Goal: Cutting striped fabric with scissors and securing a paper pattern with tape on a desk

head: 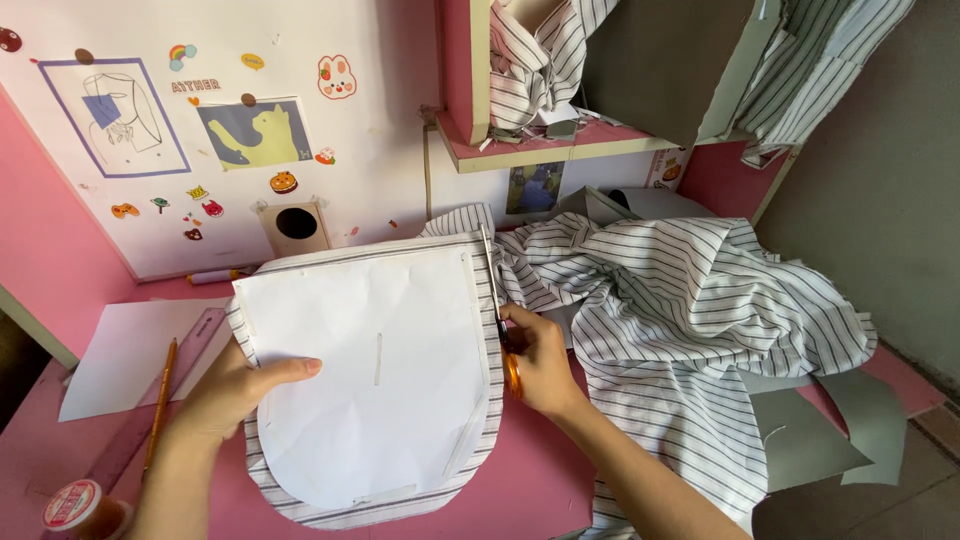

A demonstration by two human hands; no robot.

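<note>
Striped fabric (690, 300) lay bunched on the pink table (540, 490), one part flat beneath a white paper pattern (375, 375). Left hand (235, 390) pressed the pattern's edge, fingers together. Right hand (540, 360) gripped orange-handled scissors (497, 300) cutting alongside it.

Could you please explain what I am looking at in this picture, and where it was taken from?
There is no machine here: a camera worn on a person's head looks down at their two bare hands over a pink table. The left hand presses flat on a white paper pattern lying on striped fabric. The right hand holds orange-handled scissors, blades along the pattern's right edge. On the left lie a pencil, a ruler and a sheet of paper. Grey card pieces sit at the right.
</note>
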